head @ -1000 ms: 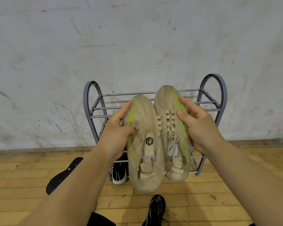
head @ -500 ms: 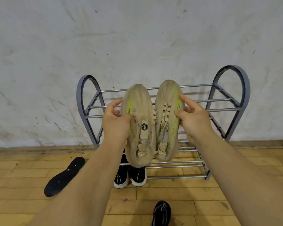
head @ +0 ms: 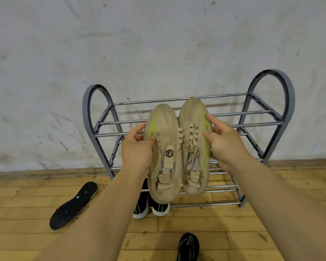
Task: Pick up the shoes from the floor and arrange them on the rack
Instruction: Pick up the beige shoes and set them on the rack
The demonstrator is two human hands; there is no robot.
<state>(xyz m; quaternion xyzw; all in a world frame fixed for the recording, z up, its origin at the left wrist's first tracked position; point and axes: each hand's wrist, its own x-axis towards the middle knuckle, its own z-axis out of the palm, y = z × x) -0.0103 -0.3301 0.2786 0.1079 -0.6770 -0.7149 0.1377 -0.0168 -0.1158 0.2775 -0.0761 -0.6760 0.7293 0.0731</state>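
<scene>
Held side by side, toes up, before the rack (head: pixel 271 85), each tan shoe is clasped at its outer side by the left hand (head: pixel 137 149) and right hand (head: pixel 224 146); their soft knit uppers look light and floppy, so gripping mid-sole seems wise.

scuffed white wall (head: pixel 158 44) over a yellow wood-block floor (head: pixel 196 225), brown skirting (head: pixel 36 173) between.

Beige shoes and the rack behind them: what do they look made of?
Beige shoes: apparently soft knit or fabric uppers, matte and dirty, with woven lace loops and neon-yellow panels. Rack: probably thin metal rods, from their slight sheen, set in grey matte arched ends, plastic or painted metal.
</scene>
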